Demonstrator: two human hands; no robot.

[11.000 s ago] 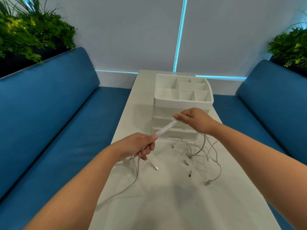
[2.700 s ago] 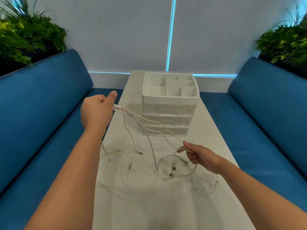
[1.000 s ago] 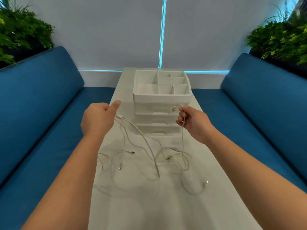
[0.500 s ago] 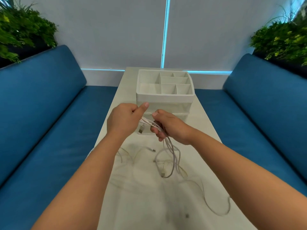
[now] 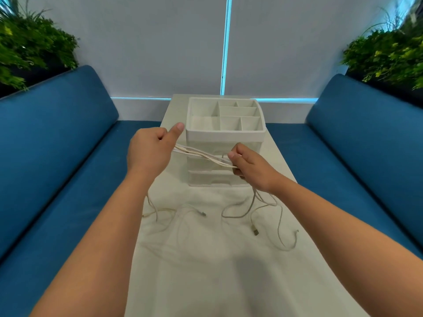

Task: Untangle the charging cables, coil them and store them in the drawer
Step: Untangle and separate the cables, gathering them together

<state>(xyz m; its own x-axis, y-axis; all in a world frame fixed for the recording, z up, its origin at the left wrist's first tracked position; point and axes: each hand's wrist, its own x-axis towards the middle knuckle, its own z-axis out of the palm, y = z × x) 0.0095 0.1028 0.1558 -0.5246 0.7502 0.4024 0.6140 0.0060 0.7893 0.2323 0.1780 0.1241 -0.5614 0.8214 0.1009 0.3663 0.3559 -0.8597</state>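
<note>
Several white charging cables (image 5: 203,157) stretch between my two hands above the white table (image 5: 206,271). My left hand (image 5: 151,152) grips one end of the bunch, thumb sticking up. My right hand (image 5: 248,167) pinches the same strands farther right, in front of the drawer unit. Loose cable ends and plugs (image 5: 254,231) trail down from both hands and lie tangled on the table. The white drawer unit (image 5: 225,165) stands behind the hands with its clear drawers shut and a divided tray on top.
Blue sofa cushions (image 5: 57,156) run along both sides of the narrow table. Green plants (image 5: 34,46) sit behind each sofa back. A white wall with a lit strip closes the far end.
My hands were close together half a second ago and have pulled apart, drawing the cable bunch taut between them. The hanging loops have spread out on the table.
</note>
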